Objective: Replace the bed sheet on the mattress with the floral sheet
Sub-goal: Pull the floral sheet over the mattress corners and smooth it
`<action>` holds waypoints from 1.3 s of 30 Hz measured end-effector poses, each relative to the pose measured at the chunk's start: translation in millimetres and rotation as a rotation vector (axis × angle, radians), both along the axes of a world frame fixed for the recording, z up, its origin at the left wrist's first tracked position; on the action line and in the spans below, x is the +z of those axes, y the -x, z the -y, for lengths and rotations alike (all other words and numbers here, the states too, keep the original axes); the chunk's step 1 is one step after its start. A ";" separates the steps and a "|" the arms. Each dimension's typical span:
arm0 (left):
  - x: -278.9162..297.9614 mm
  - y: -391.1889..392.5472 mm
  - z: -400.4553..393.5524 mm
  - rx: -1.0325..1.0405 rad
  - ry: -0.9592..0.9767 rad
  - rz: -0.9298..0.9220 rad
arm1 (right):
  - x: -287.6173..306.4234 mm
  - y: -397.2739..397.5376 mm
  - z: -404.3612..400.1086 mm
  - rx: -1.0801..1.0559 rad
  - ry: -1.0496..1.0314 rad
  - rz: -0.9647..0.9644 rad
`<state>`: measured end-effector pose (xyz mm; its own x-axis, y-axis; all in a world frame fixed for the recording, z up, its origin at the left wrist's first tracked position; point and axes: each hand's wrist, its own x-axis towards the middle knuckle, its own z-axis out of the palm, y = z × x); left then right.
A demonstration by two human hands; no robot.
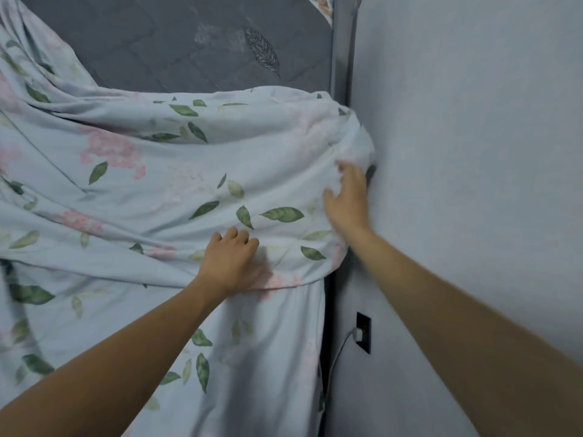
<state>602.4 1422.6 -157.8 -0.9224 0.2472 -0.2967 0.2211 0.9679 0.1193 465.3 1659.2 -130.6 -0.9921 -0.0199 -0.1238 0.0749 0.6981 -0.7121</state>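
Note:
The floral sheet [164, 184], pale blue with green leaves and pink blossoms, lies bunched across the near part of the grey mattress [176, 42] and hangs down its front side. My left hand [230, 263] rests on a fold of the sheet near the bed's front edge, fingers curled into the cloth. My right hand [347, 197] reaches to the sheet's bunched corner beside the wall, fingers spread against the fabric. The far part of the mattress is bare.
A pale wall [473, 152] runs close along the bed's right side. A black wall socket [363, 332] with a white plug and cable sits low on it. A grey metal bed post [342, 42] stands at the mattress's far right edge.

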 end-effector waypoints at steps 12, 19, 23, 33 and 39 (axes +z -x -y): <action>-8.0 -13.4 8.0 0.030 -0.019 0.115 | -71.9 -245.1 -25.4 -0.247 0.013 0.509; 19.4 53.1 -0.1 0.362 -0.150 -0.145 | -60.8 -254.5 -49.3 -0.245 -0.225 0.378; 19.3 46.6 -15.2 0.379 -0.257 -0.115 | -59.4 -288.7 -62.3 -0.173 -0.360 0.488; -12.7 -44.9 -21.5 0.043 -0.181 0.090 | -58.5 -244.0 -55.3 -0.056 -0.029 0.465; 6.6 -23.9 1.3 0.145 -0.110 0.091 | -34.1 -181.1 -8.5 0.067 -0.165 0.210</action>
